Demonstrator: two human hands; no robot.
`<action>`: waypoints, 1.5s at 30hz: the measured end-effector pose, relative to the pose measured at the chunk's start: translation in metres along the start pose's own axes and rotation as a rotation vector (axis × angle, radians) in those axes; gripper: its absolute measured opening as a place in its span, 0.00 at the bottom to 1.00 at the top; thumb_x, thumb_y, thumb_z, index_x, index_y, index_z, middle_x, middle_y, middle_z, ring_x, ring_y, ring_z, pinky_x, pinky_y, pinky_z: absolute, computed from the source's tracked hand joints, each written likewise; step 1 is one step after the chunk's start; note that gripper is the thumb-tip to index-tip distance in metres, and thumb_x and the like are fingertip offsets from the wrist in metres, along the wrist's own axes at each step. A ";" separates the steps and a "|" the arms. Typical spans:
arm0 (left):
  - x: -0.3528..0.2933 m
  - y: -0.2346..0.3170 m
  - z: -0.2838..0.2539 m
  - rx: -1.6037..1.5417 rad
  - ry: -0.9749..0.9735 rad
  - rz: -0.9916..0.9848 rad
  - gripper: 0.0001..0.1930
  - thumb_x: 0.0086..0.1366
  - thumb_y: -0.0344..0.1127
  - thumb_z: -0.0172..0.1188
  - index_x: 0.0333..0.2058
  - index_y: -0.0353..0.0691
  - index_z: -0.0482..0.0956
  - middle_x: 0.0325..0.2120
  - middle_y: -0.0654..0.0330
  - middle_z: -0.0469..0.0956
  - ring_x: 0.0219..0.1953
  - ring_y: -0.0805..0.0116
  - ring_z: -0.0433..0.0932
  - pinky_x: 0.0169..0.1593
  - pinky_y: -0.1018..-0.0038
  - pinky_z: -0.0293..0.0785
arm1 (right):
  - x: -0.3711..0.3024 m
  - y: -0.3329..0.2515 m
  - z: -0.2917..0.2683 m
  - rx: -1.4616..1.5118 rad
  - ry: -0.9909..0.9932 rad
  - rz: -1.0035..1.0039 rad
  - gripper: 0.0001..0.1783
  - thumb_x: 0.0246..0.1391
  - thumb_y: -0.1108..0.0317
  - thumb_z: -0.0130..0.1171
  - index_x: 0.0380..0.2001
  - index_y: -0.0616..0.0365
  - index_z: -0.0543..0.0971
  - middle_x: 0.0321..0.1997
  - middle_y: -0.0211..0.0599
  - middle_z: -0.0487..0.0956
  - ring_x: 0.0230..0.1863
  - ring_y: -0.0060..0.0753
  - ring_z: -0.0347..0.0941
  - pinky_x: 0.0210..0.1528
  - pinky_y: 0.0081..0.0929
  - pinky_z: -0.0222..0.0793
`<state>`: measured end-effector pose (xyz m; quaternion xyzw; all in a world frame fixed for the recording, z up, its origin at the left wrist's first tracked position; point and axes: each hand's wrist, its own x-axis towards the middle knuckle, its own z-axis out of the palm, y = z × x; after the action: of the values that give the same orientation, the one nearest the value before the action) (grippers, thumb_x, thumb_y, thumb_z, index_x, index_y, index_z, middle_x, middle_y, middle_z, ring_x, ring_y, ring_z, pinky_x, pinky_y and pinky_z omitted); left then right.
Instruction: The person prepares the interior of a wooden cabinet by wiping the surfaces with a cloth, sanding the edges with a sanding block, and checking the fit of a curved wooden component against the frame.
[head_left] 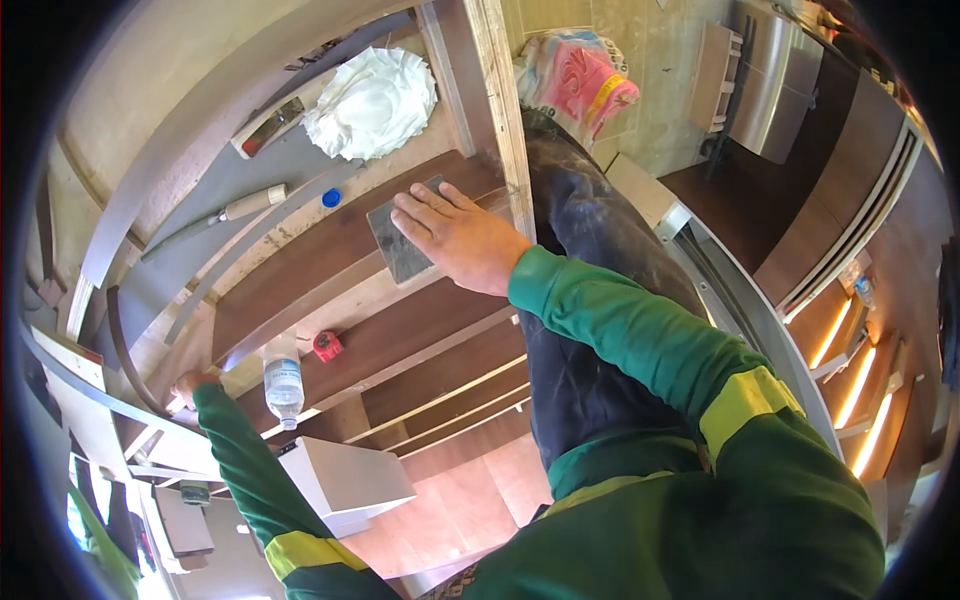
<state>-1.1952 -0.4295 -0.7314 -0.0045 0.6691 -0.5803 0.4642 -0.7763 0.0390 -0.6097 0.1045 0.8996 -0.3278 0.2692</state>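
My right hand point(468, 240) lies over a flat grey rectangular plate point(385, 235), fingers stretched together across its top and thumb hidden. The plate rests against a long brown board point(300, 290) of a wooden frame. At the far left end of the boards, my left hand point(192, 385) is curled at the edge of a pale wooden board point(195, 345); its fingers show only in part. Between the hands, a red tape measure point(327, 345) sits on a brown board. Beside it lies a clear plastic bottle point(284, 385) with a label and an uncapped mouth.
Beyond the boards are a blue bottle cap point(331, 198), a wooden-handled tool point(250, 203), a crumpled white bag point(372, 103) and a long level-like tool point(270, 128). A pale upright post point(500, 110) stands beside my leg. A pink-and-white sack point(580, 80) lies on the tiles.
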 end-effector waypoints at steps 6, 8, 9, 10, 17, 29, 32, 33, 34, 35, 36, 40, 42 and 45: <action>0.011 -0.001 0.009 0.039 -0.014 0.069 0.23 0.70 0.39 0.56 0.63 0.47 0.73 0.62 0.57 0.75 0.61 0.60 0.76 0.64 0.59 0.75 | -0.028 0.035 -0.010 -0.068 -0.007 0.059 0.29 0.66 0.67 0.46 0.69 0.65 0.66 0.75 0.51 0.65 0.77 0.52 0.59 0.77 0.52 0.54; 0.039 -0.003 0.034 -0.168 -0.017 -0.017 0.23 0.70 0.40 0.57 0.63 0.46 0.73 0.61 0.54 0.75 0.62 0.58 0.76 0.63 0.60 0.76 | -0.022 0.027 -0.011 -0.123 -0.027 0.103 0.29 0.66 0.67 0.46 0.68 0.66 0.67 0.75 0.52 0.66 0.76 0.52 0.60 0.76 0.53 0.55; 0.066 -0.017 0.042 -0.449 -0.012 -0.126 0.24 0.69 0.40 0.57 0.63 0.45 0.73 0.61 0.52 0.75 0.62 0.57 0.76 0.63 0.60 0.76 | -0.019 0.021 -0.010 -0.111 -0.008 0.096 0.29 0.66 0.67 0.47 0.67 0.67 0.68 0.74 0.53 0.66 0.76 0.53 0.61 0.76 0.54 0.55; 0.091 -0.030 0.045 -0.961 -0.006 -0.288 0.24 0.69 0.40 0.57 0.62 0.44 0.73 0.61 0.51 0.74 0.62 0.56 0.75 0.63 0.60 0.77 | -0.015 0.013 -0.008 -0.076 0.029 0.069 0.29 0.65 0.67 0.47 0.67 0.67 0.68 0.74 0.54 0.67 0.76 0.54 0.61 0.76 0.54 0.55; 0.108 -0.015 0.051 -0.084 0.192 0.066 0.29 0.65 0.49 0.63 0.60 0.38 0.78 0.62 0.48 0.74 0.63 0.53 0.75 0.63 0.58 0.77 | -0.028 0.031 -0.012 -0.069 0.040 0.049 0.31 0.62 0.70 0.51 0.68 0.66 0.65 0.74 0.53 0.66 0.76 0.53 0.60 0.76 0.53 0.56; -0.060 0.007 -0.021 -0.218 0.150 -0.004 0.31 0.63 0.49 0.69 0.63 0.48 0.78 0.67 0.57 0.71 0.69 0.57 0.69 0.62 0.55 0.75 | 0.149 0.045 -0.072 0.614 -0.017 0.092 0.26 0.57 0.63 0.66 0.56 0.63 0.76 0.46 0.57 0.83 0.43 0.46 0.83 0.48 0.40 0.76; -0.078 0.004 -0.035 -0.061 0.038 0.031 0.36 0.68 0.55 0.62 0.70 0.47 0.66 0.69 0.55 0.68 0.67 0.56 0.71 0.62 0.59 0.74 | 0.219 0.004 -0.072 0.655 -0.169 0.050 0.28 0.56 0.58 0.67 0.56 0.63 0.77 0.50 0.49 0.83 0.51 0.43 0.80 0.57 0.39 0.73; -0.066 0.005 -0.019 -0.141 0.016 0.004 0.36 0.69 0.54 0.61 0.70 0.46 0.65 0.68 0.54 0.69 0.66 0.55 0.72 0.61 0.60 0.75 | 0.237 -0.021 -0.075 0.580 -0.139 -0.025 0.24 0.55 0.59 0.64 0.51 0.62 0.81 0.48 0.51 0.84 0.51 0.44 0.81 0.55 0.38 0.75; -0.038 0.016 -0.013 -0.233 0.014 -0.001 0.36 0.69 0.54 0.61 0.70 0.45 0.64 0.66 0.53 0.70 0.65 0.55 0.73 0.61 0.60 0.75 | 0.253 -0.030 -0.074 0.644 -0.251 -0.005 0.26 0.53 0.58 0.67 0.51 0.63 0.80 0.47 0.51 0.85 0.49 0.42 0.82 0.53 0.37 0.76; -0.002 0.016 -0.001 -0.327 0.005 -0.035 0.36 0.70 0.53 0.60 0.70 0.43 0.63 0.65 0.53 0.72 0.64 0.54 0.74 0.61 0.61 0.76 | 0.270 -0.036 -0.072 0.719 -0.367 -0.009 0.28 0.51 0.57 0.69 0.52 0.64 0.80 0.46 0.51 0.85 0.48 0.40 0.83 0.50 0.35 0.77; 0.033 0.013 0.018 -0.419 -0.010 -0.078 0.35 0.70 0.53 0.59 0.69 0.42 0.62 0.64 0.52 0.73 0.63 0.53 0.75 0.61 0.61 0.76 | 0.276 -0.045 -0.072 0.664 -0.274 -0.041 0.28 0.52 0.57 0.70 0.52 0.64 0.80 0.46 0.51 0.85 0.47 0.38 0.83 0.50 0.34 0.77; 0.002 0.026 0.018 -0.338 0.095 -0.029 0.32 0.69 0.52 0.61 0.66 0.44 0.67 0.62 0.53 0.74 0.63 0.53 0.75 0.61 0.60 0.76 | 0.246 -0.028 -0.088 0.509 0.021 -0.055 0.28 0.57 0.55 0.69 0.53 0.66 0.79 0.47 0.52 0.85 0.47 0.40 0.84 0.50 0.34 0.77; -0.021 0.024 0.001 -0.298 0.162 -0.005 0.30 0.69 0.51 0.61 0.65 0.46 0.69 0.62 0.54 0.75 0.63 0.54 0.75 0.61 0.59 0.75 | 0.208 0.012 -0.104 -0.075 0.194 -0.145 0.15 0.64 0.57 0.60 0.43 0.58 0.81 0.37 0.42 0.85 0.38 0.46 0.82 0.42 0.41 0.76; -0.038 0.021 -0.004 -0.274 0.213 0.016 0.28 0.68 0.51 0.63 0.62 0.47 0.73 0.61 0.55 0.76 0.63 0.54 0.75 0.61 0.58 0.75 | 0.173 0.057 -0.067 -0.508 0.132 -0.089 0.37 0.55 0.47 0.71 0.59 0.60 0.73 0.57 0.45 0.79 0.59 0.53 0.74 0.59 0.46 0.70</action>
<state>-1.1647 -0.3989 -0.7249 -0.0008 0.7874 -0.4772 0.3902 -0.9271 0.1276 -0.6928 0.0149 0.9723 -0.0953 0.2127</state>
